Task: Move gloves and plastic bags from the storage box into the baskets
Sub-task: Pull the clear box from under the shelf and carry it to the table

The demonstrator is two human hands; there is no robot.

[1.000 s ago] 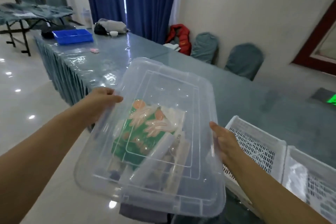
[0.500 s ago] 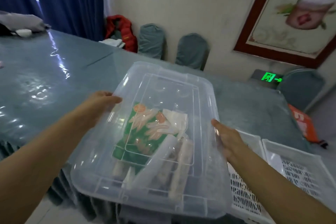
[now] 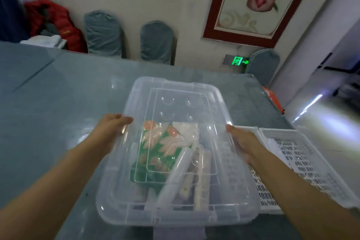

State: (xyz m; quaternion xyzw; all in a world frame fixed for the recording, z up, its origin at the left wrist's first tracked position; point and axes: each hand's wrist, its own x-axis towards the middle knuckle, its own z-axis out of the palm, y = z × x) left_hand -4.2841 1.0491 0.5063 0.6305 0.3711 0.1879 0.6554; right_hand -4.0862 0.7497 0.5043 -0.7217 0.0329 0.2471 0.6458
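We have swung round to the table [image 3: 48,103], our left hand [image 3: 112,128] and right hand [image 3: 242,142] still curled on the lidded storage box [image 3: 175,152] beside the baskets [image 3: 303,154], gloves [image 3: 161,142] inside, ready to set down.

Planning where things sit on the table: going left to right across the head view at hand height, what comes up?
left hand → storage box → right hand → baskets
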